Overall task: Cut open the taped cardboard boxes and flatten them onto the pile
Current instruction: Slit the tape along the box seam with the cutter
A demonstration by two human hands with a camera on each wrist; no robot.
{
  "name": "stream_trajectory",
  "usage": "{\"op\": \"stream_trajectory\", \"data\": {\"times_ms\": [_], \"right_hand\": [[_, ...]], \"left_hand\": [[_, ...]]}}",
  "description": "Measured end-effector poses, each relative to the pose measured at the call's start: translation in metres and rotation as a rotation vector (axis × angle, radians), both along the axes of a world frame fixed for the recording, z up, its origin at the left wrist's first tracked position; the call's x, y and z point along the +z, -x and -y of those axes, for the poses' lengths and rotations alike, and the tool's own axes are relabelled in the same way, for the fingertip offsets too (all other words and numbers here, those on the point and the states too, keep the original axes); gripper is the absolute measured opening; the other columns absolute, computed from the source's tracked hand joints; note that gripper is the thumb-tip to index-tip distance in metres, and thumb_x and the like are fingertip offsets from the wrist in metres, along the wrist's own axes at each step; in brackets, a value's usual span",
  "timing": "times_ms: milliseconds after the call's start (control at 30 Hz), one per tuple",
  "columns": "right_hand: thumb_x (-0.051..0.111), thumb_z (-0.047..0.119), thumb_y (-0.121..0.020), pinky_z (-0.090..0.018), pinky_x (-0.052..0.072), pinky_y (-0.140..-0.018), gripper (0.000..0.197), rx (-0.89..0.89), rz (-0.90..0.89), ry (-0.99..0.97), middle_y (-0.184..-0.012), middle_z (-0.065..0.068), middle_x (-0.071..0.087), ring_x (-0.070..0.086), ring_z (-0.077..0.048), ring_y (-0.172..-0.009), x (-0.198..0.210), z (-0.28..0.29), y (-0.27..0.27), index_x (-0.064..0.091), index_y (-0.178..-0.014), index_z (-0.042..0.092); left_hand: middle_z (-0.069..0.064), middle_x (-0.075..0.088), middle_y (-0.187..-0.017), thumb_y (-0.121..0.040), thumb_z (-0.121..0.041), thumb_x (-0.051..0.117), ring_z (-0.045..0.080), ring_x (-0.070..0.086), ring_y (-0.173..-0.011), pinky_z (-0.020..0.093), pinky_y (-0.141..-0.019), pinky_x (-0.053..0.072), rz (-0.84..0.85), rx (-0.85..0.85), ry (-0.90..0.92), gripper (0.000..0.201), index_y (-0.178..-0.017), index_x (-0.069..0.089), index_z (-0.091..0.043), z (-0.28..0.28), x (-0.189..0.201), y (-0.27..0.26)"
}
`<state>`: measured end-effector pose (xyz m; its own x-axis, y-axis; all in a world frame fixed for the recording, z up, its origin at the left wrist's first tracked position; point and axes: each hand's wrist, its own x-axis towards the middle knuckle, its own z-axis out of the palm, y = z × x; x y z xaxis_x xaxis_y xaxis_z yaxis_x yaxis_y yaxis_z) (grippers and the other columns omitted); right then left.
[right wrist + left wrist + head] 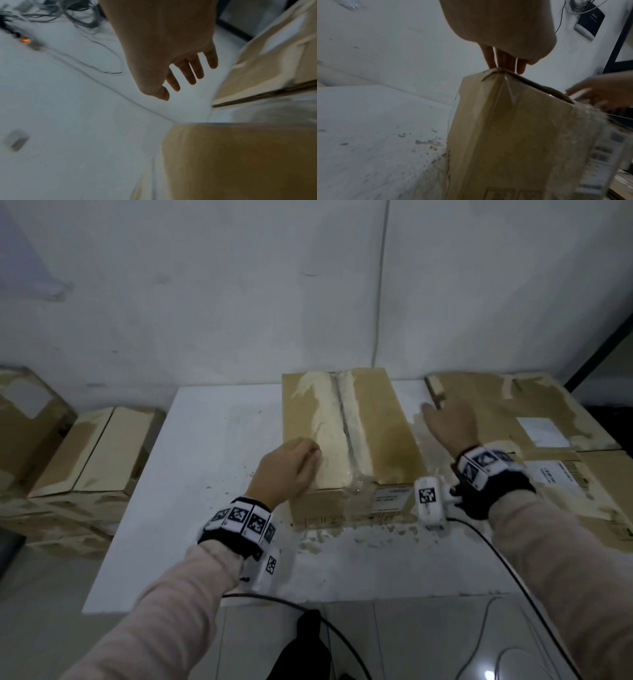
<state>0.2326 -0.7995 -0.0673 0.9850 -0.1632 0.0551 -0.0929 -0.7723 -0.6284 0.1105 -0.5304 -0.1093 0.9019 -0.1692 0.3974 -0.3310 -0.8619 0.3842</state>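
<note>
1. A brown cardboard box (346,436) stands on a white table (191,474), near the middle and toward the far edge.
2. A strip of clear tape (344,419) runs down the middle of the box top, from the far edge to the near edge, and folds over the front side.
3. The top of the box looks closed, with the tape lying along the line where the two flaps meet.
4. The left hand (289,470) rests on the near left corner of the box top. Its fingers (505,60) lie fairly straight on the cardboard edge — they press on it and do not wrap around anything.
5. The right hand (450,422) is to the right of the box, over the gap between the box and the flat cardboard.
6. The right hand's fingers (192,73) are spread wide and straight. It holds nothing, and it does not seem to touch the box.
7. A pile of flattened cardboard (534,446) lies on the right side of the table, just beside the box. It has white labels and bits of old tape on it.
8. More closed boxes (89,460) sit stacked on the left, lower than the table top.
9. Both wrists wear bands with black and white square marks — a black cable (507,563) runs from the right one down toward the floor.
10. Little torn brown bits and scuffs dot the table in front of the box.
</note>
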Motion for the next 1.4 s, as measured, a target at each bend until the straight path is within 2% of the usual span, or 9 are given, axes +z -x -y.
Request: {"op": "stream_trajectory", "data": {"times_ms": [133,200,333,800,900,1000,1133,1267,1400], "right_hand": [[0.06,0.058,-0.075,-0.045,0.04,-0.101,0.081,0.31,-0.239,0.263,-0.135,-0.019,0.048,0.046,-0.037,-0.123,0.014,-0.066,-0.028,0.037,-0.139,0.014],[0.061,0.07,-0.073,-0.048,0.033,-0.108,0.1,0.387,-0.379,0.441,-0.146,-0.019,0.037,0.038,-0.04,-0.131,0.003,-0.092,-0.033,0.024,-0.146,0.012],[0.063,0.08,-0.062,-0.053,0.034,-0.105,0.114,0.387,-0.417,0.644,-0.142,-0.019,0.042,0.042,-0.04,-0.128,-0.009,-0.107,-0.04,0.025,-0.143,0.009],[0.069,0.045,-0.067,-0.054,0.033,-0.105,0.101,0.313,-0.409,0.432,-0.133,-0.017,0.049,0.044,-0.04,-0.123,0.005,-0.118,-0.031,0.016,-0.146,0.012],[0.068,0.033,-0.077,-0.036,0.047,-0.085,0.1,0.338,-0.44,0.092,-0.139,-0.015,0.043,0.051,-0.03,-0.114,0.029,-0.1,-0.031,0.006,-0.15,0.003],[0.06,0.021,-0.088,-0.029,0.045,-0.059,0.061,0.357,-0.442,-0.136,-0.101,-0.009,0.052,0.051,-0.016,-0.076,0.054,-0.073,-0.025,0.033,-0.138,0.0],[0.055,0.022,-0.092,-0.045,0.054,-0.082,0.049,0.404,-0.48,-0.188,-0.113,-0.01,0.056,0.056,-0.028,-0.1,0.073,-0.043,-0.015,0.041,-0.137,0.014],[0.059,0.011,-0.088,-0.033,0.052,-0.068,0.076,0.477,-0.366,-0.002,-0.105,-0.011,0.06,0.059,-0.021,-0.086,0.078,-0.007,0.002,0.019,-0.149,0.03],[0.061,0.006,-0.086,-0.041,0.047,-0.093,0.083,0.443,-0.121,0.181,-0.132,-0.009,0.05,0.05,-0.026,-0.119,0.07,0.045,0.018,0.016,-0.151,0.029]], "left_hand": [[0.01,0.041,-0.143,-0.097,-0.043,0.037,0.025,0.038,-0.129,0.034,-0.107,0.03,-0.247,0.007,-0.018,0.051,-0.133,0.049,-0.01,-0.005,-0.009,-0.029],[0.01,0.029,-0.151,-0.098,-0.046,0.037,0.025,0.026,-0.137,0.031,-0.112,0.015,-0.296,0.015,-0.049,0.055,-0.141,0.041,-0.012,-0.006,-0.016,-0.033],[0.008,0.029,-0.15,-0.092,-0.058,0.03,0.021,0.025,-0.135,0.024,-0.11,0.01,-0.265,0.002,-0.016,0.066,-0.14,0.042,-0.015,-0.009,-0.026,-0.035],[0.002,0.03,-0.15,-0.092,-0.053,0.036,0.018,0.025,-0.136,0.026,-0.111,0.016,-0.202,0.039,0.089,0.059,-0.139,0.043,-0.019,-0.005,-0.03,-0.034],[0.003,0.03,-0.15,-0.091,-0.059,0.031,0.021,0.027,-0.136,0.031,-0.113,0.018,-0.214,0.067,0.05,0.063,-0.139,0.044,-0.019,-0.003,-0.031,-0.036],[0.004,0.032,-0.149,-0.086,-0.064,0.021,0.023,0.028,-0.135,0.03,-0.112,0.018,-0.195,0.077,0.001,0.073,-0.138,0.045,-0.018,-0.002,-0.03,-0.036],[0.005,0.032,-0.15,-0.084,-0.065,0.016,0.024,0.029,-0.136,0.031,-0.113,0.019,-0.196,0.074,-0.045,0.077,-0.139,0.044,-0.017,-0.003,-0.028,-0.035],[0.008,0.033,-0.149,-0.086,-0.063,0.017,0.026,0.032,-0.133,0.033,-0.111,0.022,-0.206,0.067,-0.1,0.077,-0.14,0.043,-0.016,0.0,-0.02,-0.033],[0.015,0.048,-0.133,-0.099,-0.036,0.037,0.033,0.051,-0.116,0.04,-0.098,0.041,-0.144,0.066,-0.201,0.042,-0.136,0.047,-0.019,0.01,-0.013,-0.028]]}}
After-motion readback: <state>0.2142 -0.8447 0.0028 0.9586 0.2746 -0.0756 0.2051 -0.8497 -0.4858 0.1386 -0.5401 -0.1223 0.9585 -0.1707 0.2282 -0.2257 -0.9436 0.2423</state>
